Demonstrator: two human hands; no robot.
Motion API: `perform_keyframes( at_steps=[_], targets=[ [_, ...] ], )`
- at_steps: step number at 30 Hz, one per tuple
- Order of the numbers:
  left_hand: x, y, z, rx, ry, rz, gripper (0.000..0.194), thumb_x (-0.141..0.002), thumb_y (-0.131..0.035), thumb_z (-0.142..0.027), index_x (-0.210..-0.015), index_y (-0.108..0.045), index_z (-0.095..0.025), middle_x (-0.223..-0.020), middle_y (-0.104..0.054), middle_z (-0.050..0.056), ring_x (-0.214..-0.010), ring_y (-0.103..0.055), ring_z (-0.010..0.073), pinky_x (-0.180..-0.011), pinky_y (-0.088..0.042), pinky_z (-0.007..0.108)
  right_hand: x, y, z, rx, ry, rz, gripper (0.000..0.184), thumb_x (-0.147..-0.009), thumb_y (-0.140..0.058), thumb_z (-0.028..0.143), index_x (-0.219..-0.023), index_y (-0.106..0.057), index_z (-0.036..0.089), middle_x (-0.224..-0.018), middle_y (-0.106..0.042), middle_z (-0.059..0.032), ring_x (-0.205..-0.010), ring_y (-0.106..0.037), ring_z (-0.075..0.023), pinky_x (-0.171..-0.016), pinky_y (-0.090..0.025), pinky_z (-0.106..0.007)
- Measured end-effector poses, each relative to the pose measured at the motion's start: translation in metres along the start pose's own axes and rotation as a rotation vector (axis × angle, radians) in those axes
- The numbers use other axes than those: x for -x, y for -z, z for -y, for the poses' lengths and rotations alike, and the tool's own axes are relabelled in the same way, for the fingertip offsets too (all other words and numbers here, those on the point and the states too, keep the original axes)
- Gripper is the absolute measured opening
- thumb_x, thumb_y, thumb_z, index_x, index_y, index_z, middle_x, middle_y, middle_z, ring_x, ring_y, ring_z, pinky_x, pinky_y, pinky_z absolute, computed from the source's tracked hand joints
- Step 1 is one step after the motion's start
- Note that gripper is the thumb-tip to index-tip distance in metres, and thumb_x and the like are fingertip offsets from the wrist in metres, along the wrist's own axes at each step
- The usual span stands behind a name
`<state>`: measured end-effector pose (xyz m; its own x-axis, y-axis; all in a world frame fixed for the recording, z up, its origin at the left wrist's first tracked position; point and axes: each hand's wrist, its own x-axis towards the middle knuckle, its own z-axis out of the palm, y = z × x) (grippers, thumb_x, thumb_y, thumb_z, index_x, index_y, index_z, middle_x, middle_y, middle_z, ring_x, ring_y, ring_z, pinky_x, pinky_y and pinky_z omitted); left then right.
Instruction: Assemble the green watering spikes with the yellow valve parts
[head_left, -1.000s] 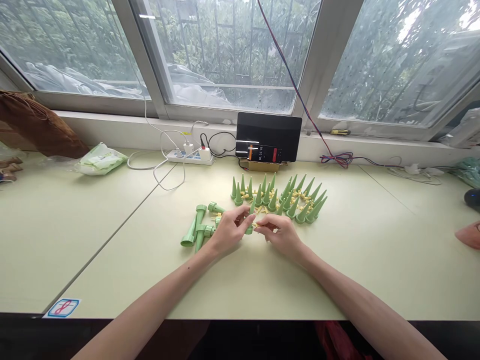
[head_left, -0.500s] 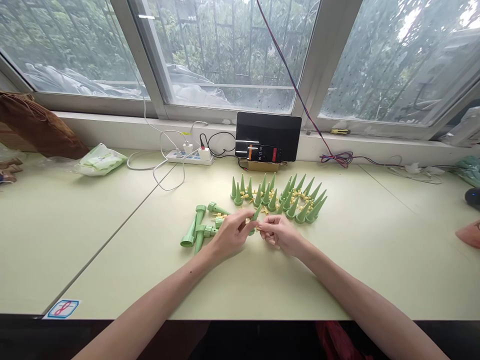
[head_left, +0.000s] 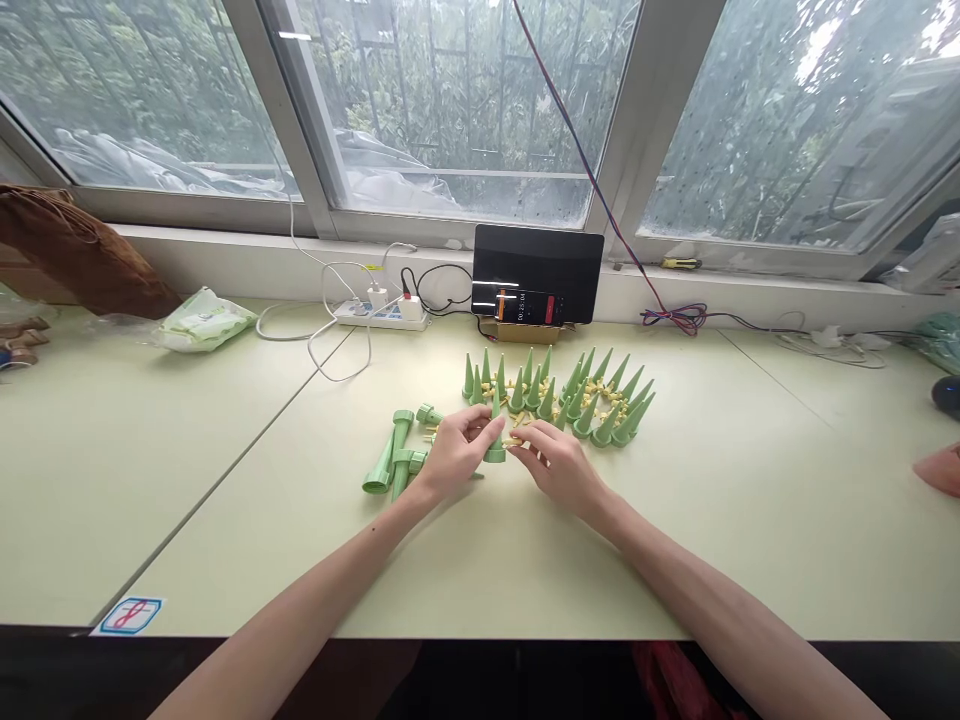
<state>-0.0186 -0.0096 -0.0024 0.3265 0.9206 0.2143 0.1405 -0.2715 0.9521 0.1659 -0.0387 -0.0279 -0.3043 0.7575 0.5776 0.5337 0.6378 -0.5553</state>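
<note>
Below the windows (head_left: 465, 110) runs my counter (head_left: 525, 570), with green spikes (head_left: 546, 402) standing towards its back edge. Nearer its front edge than those, my left grip (head_left: 460, 452) is wrapped around one spike (head_left: 496, 443), tip up, while my right grip (head_left: 559, 468) pinches a small yellow piece (head_left: 513, 442) beside its collar (head_left: 494, 456); I judge this a fitting step, calling for careful lining up, then a push.

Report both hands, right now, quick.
Left hand: closed, holding a green cone.
Right hand: closed, a small yellow piece at the fingertips.
</note>
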Motion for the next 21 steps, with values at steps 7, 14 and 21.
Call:
perform_keyframes(
  at_steps=[7,14,21],
  targets=[
    [-0.001,0.001,0.004,-0.022,-0.013,0.026,0.034,-0.092,-0.058,-0.042,-0.073,-0.045,-0.018,-0.061,-0.031,-0.006,-0.052,-0.029,0.0076,-0.046,-0.026,0.022,-0.001,0.001,-0.002,0.109,0.109,0.03,0.019,-0.104,-0.043,0.024,-0.102,-0.061,0.02,-0.089,-0.065,-0.0077,-0.073,-0.062,-0.0174,-0.066,-0.048,-0.027],
    [0.004,-0.002,0.004,-0.168,-0.128,0.032,0.029,-0.095,-0.055,-0.037,-0.075,-0.046,-0.018,-0.062,-0.034,-0.005,-0.056,-0.03,0.0091,-0.051,-0.026,0.023,0.004,-0.001,-0.003,0.04,0.018,0.068,0.016,-0.1,-0.047,0.021,-0.092,-0.06,0.019,-0.08,-0.06,-0.0041,-0.068,-0.054,-0.0162,-0.063,-0.042,-0.026],
    [0.004,0.0,0.013,-0.361,-0.213,0.078,0.018,-0.096,-0.053,-0.032,-0.085,-0.054,-0.018,-0.065,-0.04,-0.005,-0.058,-0.034,0.0096,-0.056,-0.029,0.022,0.0,0.0,0.003,-0.132,-0.183,0.12,0.017,-0.091,-0.058,0.021,-0.074,-0.059,0.018,-0.063,-0.052,0.0011,-0.056,-0.046,-0.0129,-0.055,-0.036,-0.026]
  ],
)
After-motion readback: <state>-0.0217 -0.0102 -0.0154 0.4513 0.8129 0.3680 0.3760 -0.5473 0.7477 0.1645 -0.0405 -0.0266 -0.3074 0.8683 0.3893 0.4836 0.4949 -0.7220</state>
